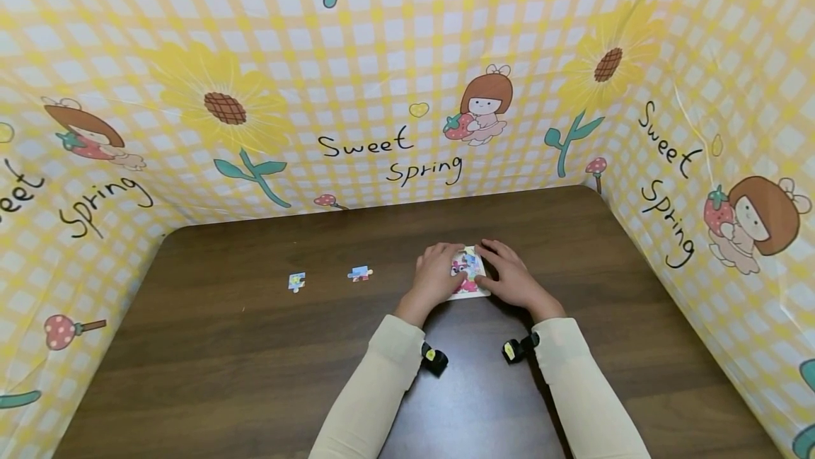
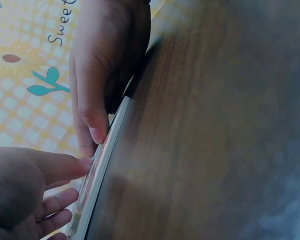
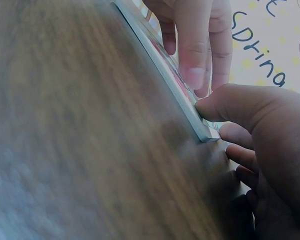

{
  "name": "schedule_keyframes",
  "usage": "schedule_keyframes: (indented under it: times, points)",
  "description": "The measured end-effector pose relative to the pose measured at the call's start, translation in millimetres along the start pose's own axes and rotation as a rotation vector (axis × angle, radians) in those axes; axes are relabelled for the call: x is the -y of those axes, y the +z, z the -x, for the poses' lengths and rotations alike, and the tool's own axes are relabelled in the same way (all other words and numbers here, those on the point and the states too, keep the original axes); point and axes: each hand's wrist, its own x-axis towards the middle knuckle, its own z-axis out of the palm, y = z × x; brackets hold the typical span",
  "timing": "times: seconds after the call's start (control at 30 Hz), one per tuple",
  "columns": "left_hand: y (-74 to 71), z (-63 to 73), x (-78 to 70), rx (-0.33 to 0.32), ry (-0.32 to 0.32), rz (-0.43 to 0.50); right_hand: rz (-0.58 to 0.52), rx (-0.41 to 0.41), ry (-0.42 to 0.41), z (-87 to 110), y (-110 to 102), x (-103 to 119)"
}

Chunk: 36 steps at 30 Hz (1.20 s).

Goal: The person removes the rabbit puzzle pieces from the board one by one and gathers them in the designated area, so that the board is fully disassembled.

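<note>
A small jigsaw puzzle board (image 1: pixel 470 286) with a pale border and a pink and blue picture lies flat on the table between both hands. My left hand (image 1: pixel 436 275) holds its left side, thumb on the picture and fingertips along the edge, as the left wrist view shows. From the right, my right hand (image 1: pixel 513 279) grips the near corner: the thumb (image 3: pixel 222 105) presses on top and the other fingers meet the side. Both thumbs point inward over the picture. The hands cover parts of the left and right sides.
Two loose puzzle pieces lie left of the board: a blue one (image 1: pixel 360 274) nearer and one with a yellow star (image 1: pixel 296 281) farther left. The brown wooden table (image 1: pixel 267 360) is bordered by a yellow checked cloth (image 1: pixel 369 91) at the back and sides.
</note>
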Motion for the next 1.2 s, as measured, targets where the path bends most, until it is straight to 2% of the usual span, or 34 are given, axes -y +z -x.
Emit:
schedule_keyframes:
  times: [0.5, 0.83, 1.2]
  points:
    - [-0.4, -7.0, 3.9, -0.024, -0.029, 0.006, -0.001, -0.010, 0.001, -0.4, 4, -2]
    - [-1.6, -12.9, 2.9, -0.031, -0.020, -0.053, 0.003, -0.015, 0.007, -2.1, 3, -3]
    - [0.7, -16.4, 1.9, -0.051, -0.032, -0.020, 0.008, -0.010, 0.000, -0.4, 0, -3]
